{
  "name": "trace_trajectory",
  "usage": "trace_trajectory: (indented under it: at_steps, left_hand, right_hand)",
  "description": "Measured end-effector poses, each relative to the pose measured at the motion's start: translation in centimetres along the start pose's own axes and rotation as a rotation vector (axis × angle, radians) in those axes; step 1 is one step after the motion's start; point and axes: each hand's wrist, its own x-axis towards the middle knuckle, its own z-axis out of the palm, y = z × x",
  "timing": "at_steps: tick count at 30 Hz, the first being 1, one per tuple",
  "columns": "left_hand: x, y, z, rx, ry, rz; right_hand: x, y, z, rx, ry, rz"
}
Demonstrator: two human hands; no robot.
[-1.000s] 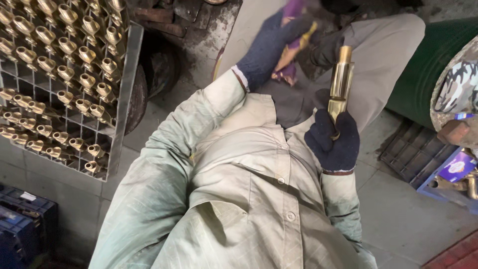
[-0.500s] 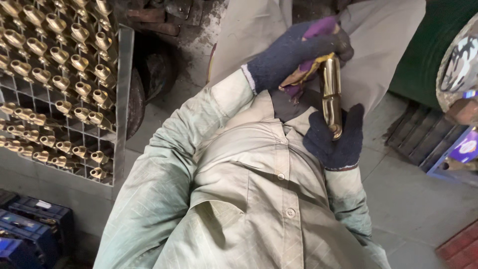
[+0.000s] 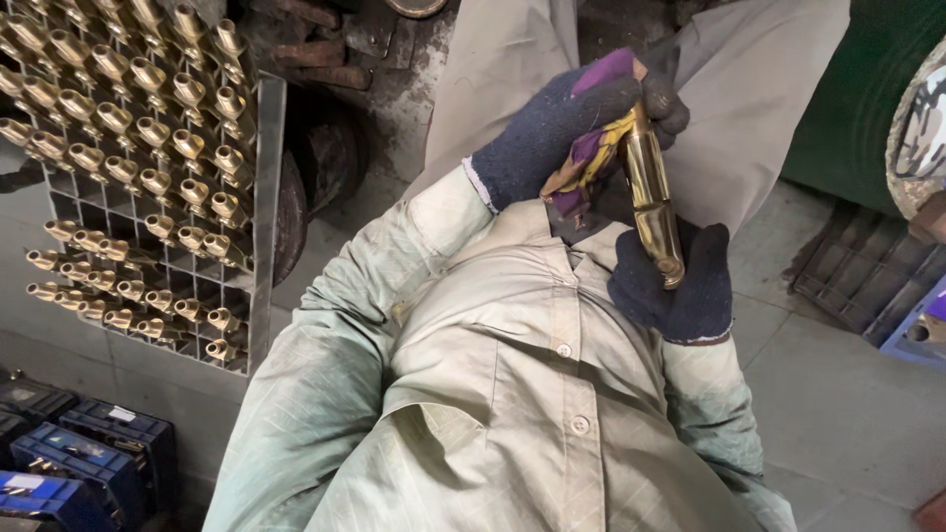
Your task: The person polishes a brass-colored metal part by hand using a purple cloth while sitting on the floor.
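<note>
Far left, saw rack (image 3: 258,197) full of brass fittings (image 3: 148,128), blue crates (image 3: 94,458) below it. Mid-frame, left hand (image 3: 562,128), dark glove, fingers curled shut around purple-and-yellow cloth (image 3: 591,153), pressed against upper end of brass tube (image 3: 652,202). Right hand (image 3: 675,286), gloved, fingers clamped on tube's lower end, tube nearly upright over my lap. Green bin (image 3: 867,89) far right.
</note>
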Motion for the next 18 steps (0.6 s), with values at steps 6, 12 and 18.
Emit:
trace_trajectory:
  at_steps: [6, 12, 18]
  left_hand:
    - [-0.2, -0.6, -0.3, -0.073, 0.026, -0.018]
    - [-1.0, 0.2, 1.9, 0.197, 0.028, 0.027]
    - [-1.9, -1.2, 3.3, 1.094, 0.325, 0.245]
  right_hand:
    - [-0.3, -0.1, -0.2, 0.023, -0.012, 0.004]
    - [-0.2, -0.4, 1.2, -0.1, -0.002, -0.038]
    - [0.4, -0.8, 3.9, -0.949, 0.354, -0.086]
